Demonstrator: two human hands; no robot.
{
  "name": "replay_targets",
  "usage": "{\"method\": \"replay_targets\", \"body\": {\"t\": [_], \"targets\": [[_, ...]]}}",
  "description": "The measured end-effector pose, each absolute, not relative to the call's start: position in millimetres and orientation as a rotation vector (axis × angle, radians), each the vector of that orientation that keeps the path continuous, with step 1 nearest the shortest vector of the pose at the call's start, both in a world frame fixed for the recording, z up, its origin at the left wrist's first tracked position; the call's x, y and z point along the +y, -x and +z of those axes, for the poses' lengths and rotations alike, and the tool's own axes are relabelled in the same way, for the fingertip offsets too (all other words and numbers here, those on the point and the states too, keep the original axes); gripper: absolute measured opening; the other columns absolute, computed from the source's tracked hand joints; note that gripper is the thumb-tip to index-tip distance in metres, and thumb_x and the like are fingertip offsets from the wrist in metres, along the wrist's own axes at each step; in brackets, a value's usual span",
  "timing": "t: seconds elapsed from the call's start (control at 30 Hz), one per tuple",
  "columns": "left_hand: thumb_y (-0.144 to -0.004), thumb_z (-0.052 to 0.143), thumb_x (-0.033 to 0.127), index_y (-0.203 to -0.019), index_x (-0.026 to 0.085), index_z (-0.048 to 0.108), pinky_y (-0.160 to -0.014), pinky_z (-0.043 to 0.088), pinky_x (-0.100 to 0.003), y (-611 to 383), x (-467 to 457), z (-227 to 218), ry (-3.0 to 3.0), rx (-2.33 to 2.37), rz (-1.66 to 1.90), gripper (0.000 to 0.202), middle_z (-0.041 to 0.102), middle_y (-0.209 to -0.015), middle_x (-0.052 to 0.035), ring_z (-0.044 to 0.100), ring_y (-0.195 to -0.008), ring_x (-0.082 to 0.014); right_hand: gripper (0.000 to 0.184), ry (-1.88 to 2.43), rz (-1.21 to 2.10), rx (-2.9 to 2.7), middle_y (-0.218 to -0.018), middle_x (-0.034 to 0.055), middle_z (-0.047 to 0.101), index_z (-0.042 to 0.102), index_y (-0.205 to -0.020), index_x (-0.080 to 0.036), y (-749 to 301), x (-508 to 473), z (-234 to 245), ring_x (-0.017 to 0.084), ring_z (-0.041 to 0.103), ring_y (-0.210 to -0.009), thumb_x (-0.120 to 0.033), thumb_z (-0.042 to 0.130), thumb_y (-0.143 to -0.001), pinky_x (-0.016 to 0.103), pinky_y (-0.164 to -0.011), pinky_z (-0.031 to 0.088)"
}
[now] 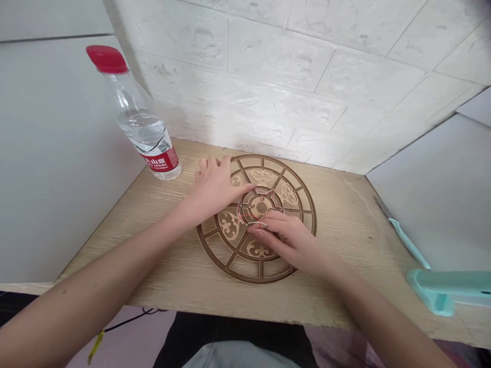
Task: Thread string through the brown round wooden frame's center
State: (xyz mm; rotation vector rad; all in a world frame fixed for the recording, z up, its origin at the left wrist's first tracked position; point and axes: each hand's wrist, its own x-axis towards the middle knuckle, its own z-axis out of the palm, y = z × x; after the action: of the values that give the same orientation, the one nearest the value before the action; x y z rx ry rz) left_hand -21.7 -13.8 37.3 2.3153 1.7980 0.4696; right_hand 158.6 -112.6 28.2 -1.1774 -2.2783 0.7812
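A clear plastic water bottle with a red screw cap and a red paper label stands partly filled near the back left corner of a light wood-grain tabletop. Behind it rises a white embossed brick-pattern wall panel, meeting a smooth pale grey left partition and a smooth pale grey right partition. At the right edge lie a slim mint-green plastic strip and a chunky mint-green plastic object. Below the tabletop's front edge hang a thin black cable and a small yellow tag.
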Motion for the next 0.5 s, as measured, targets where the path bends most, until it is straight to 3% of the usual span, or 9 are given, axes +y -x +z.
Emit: {"method": "replay_targets", "body": {"t": [0.2,0.5], "targets": [[-0.068,0.048,0.081,-0.137,0.018,0.040,-0.094,0.037,-0.048,19.7,-16.4,39.4,-2.303,1.793,0.460,0.095,0.048,-0.118,-0.0177,0.038,-0.118,-0.0373,0.021,1.200,0.795,-2.174,-0.076,-0.0002,0.056,0.064,-0.092,-0.018,-160.5,-109.2,28.4,0.011,0.052,-0.073,-0.028,0.047,-0.096,0.025,-0.067,0.040],[-0.069,0.049,0.079,-0.136,0.016,0.041,-0.095,0.036,-0.046,19.5,-16.2,35.8,-2.338,1.771,0.456,0.092,0.049,-0.118,-0.0179,0.039,-0.118,-0.0370,0.017,1.147,0.786,-2.149,-0.093,0.0033,0.059,0.069,-0.095,-0.021,-165.7,-103.1,24.6,0.013,0.059,-0.086,-0.025,0.053,-0.093,0.029,-0.079,0.048]]}}
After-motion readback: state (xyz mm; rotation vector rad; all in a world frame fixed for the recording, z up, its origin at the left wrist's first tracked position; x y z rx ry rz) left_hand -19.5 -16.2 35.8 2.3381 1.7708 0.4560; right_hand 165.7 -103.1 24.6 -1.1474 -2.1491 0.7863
